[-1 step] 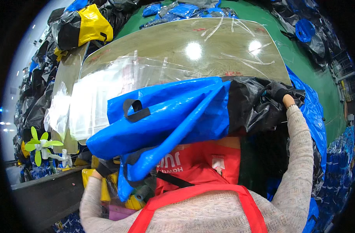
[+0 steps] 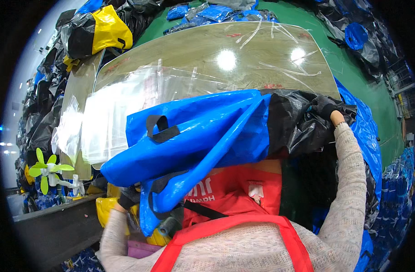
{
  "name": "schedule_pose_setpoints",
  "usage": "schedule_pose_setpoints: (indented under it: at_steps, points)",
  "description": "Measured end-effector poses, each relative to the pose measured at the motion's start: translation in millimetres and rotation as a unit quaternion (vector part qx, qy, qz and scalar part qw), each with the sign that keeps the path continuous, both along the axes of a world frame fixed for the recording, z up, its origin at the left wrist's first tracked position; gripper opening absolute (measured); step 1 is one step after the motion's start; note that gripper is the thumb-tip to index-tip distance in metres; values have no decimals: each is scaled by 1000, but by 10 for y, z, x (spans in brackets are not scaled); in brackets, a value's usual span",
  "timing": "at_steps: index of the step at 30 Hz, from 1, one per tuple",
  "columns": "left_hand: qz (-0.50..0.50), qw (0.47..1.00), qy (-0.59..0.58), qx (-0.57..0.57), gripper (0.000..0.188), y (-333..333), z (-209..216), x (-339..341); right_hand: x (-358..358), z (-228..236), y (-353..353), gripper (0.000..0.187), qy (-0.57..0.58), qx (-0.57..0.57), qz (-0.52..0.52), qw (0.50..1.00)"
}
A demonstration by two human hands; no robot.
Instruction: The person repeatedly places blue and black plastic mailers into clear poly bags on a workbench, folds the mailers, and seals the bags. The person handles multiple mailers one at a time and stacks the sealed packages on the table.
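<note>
A blue-and-black plastic bag [image 2: 203, 122] lies across the near edge of the table, its blue part on the left and its shiny black part [image 2: 291, 118] on the right. Short black webbing loops show on the blue part, and a folded blue flap hangs over the near edge. My right hand [image 2: 325, 106], in a dark glove, is closed on the crumpled black end. My left hand [image 2: 129, 197], also gloved, is just below the bag's lower left edge, beside the hanging blue flap. Its fingers are partly hidden and dim.
The glossy table top [image 2: 207, 59] carries clear plastic sheets [image 2: 112, 113] and loose strips. A small green-bladed fan [image 2: 46, 169] stands at the left by a dark beam [image 2: 57, 226]. Black and yellow bags [image 2: 110, 29] are heaped at the far left. Blue material [image 2: 364, 127] hangs at the right.
My left hand has shifted slightly right and up, toward the hanging blue flap. The lower blue flap has moved a little. My right hand has stayed in place.
</note>
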State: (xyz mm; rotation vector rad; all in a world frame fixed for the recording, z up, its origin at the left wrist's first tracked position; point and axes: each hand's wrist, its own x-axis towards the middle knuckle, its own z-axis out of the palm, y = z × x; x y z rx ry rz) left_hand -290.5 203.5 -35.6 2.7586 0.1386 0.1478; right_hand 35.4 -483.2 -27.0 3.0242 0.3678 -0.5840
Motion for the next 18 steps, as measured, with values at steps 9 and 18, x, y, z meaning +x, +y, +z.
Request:
schedule_pose_setpoints:
  at_steps: [9,18]
  points:
    - [176,918,-230,-272,31,406,-295,469,-293,280,78,46,-76,71,-51,993]
    - [79,932,-299,190,54,-1091,694,1354,-347,305,277,62,-74,-83,-90,990]
